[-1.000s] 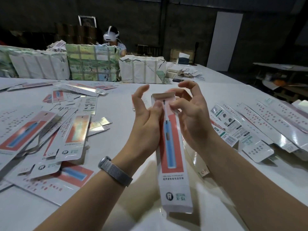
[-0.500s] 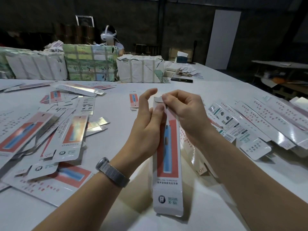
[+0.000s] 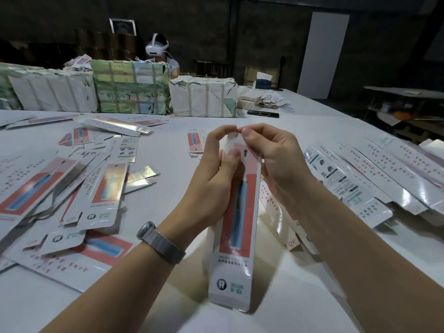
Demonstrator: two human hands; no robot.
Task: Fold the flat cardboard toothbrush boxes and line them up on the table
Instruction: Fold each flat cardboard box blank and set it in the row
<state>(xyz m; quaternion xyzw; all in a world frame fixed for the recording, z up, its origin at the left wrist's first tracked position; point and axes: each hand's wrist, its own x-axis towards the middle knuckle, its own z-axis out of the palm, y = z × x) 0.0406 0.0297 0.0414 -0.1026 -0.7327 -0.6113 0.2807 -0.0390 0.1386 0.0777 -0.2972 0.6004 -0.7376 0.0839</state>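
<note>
Head camera gives me a folded toothbrush box (image 3: 236, 227) held up over the white desk (image 3: 312, 131) at center frame, long axis running six to twelve o'clock. I see the left hand (image 3: 216, 169) curled round its upper left edge, thumb on the printed face, while the right hand (image 3: 271, 157) pinches the top flap at twelve o'clock — fingertips of both meet there. Flat boxes (image 3: 72, 188) lie scattered at nine o'clock; finished boxes (image 3: 374, 174) lie side by side at three o'clock.
</note>
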